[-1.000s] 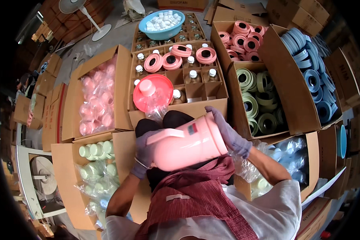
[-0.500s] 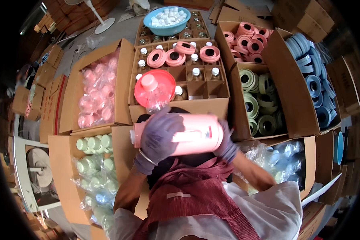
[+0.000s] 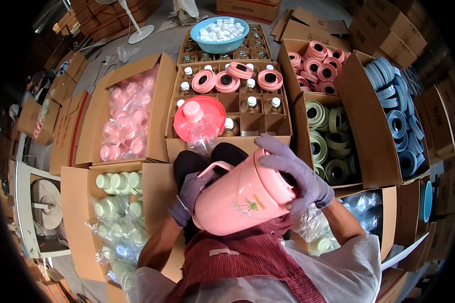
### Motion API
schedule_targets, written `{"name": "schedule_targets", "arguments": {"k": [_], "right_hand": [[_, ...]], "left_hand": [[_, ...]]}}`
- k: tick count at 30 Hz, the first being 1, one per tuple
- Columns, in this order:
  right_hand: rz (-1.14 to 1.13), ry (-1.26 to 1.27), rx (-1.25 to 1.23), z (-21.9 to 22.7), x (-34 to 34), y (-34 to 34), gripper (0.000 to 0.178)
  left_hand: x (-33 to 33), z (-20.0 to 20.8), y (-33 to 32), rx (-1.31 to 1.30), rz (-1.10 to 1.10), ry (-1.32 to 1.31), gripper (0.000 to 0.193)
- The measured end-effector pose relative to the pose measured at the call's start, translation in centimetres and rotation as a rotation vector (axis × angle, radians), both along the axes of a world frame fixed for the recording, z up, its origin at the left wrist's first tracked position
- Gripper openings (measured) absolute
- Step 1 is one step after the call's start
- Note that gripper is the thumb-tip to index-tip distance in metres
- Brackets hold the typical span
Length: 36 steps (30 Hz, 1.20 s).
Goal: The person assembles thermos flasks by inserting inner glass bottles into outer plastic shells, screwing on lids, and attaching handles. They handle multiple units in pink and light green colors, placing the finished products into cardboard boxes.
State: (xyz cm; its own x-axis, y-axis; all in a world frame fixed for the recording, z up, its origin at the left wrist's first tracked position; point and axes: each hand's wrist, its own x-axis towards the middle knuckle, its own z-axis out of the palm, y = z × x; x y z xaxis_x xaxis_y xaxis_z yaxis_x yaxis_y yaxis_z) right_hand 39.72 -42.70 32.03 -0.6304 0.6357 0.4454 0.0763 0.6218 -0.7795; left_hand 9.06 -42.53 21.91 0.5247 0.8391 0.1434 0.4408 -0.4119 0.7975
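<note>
A pink thermos jug (image 3: pixel 235 199) with a small flower print lies tilted across my lap, its handle toward the upper left. My gloved left hand (image 3: pixel 189 196) is closed round the handle side at the left end. Gloved as well, my right hand (image 3: pixel 302 177) curves its fingers over the pink rim at the other end, where a dark round middle shows. Whether that is an opening or a dark pad I cannot tell. Just beyond my knees, a red-pink dish (image 3: pixel 215 108) carries a pink cup-like piece (image 3: pixel 192 111) and clear plastic.
Ahead stands a divided carton (image 3: pixel 237 144) of white-capped bottles with pink rings on top. Behind it is a blue basin (image 3: pixel 207 45) of white caps. Open cartons hold pink parts (image 3: pixel 129 118), green parts (image 3: pixel 119 182), green rings (image 3: pixel 316 113) and blue rings (image 3: pixel 397 118).
The jug has turned from lying level to tilted, its right end now raised and facing me more. My right hand moved up onto the rim; my left shifted down toward the handle side.
</note>
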Motion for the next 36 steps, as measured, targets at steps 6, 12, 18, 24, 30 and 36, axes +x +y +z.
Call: {"name": "schedule_targets", "arguments": {"k": [6,12,18,24,30,36], "right_hand": [[-0.408,0.287,-0.574,-7.8,0.6,-2.2,0.052],[-0.148,0.385,-0.774,-3.2,0.8,0.2,0.046],[-0.504,0.319,-0.568,-6.4,-3.6,2.4,0.042],[-0.482,0.051,-0.476,-10.6,-7.3,3.2,0.037],[-0.32,0.318,-0.903,-9.2,-8.7,3.2,0.038],[-0.224,0.351,-0.874,-7.9,-9.0,1.5,0.045]], "left_hand": [[1.1,1.0,-0.5,-0.04,0.216,-0.241,0.017],[1.2,-5.4,-2.8,-0.791,0.078,-0.682,0.035],[1.1,-3.6,2.3,-0.186,0.425,-0.437,0.04],[-0.5,2.0,5.6,-0.142,-0.013,-0.208,0.03],[-1.0,5.7,9.8,-0.009,-0.44,0.023,0.018],[1.4,9.8,10.6,0.625,-0.897,0.441,0.017]]}}
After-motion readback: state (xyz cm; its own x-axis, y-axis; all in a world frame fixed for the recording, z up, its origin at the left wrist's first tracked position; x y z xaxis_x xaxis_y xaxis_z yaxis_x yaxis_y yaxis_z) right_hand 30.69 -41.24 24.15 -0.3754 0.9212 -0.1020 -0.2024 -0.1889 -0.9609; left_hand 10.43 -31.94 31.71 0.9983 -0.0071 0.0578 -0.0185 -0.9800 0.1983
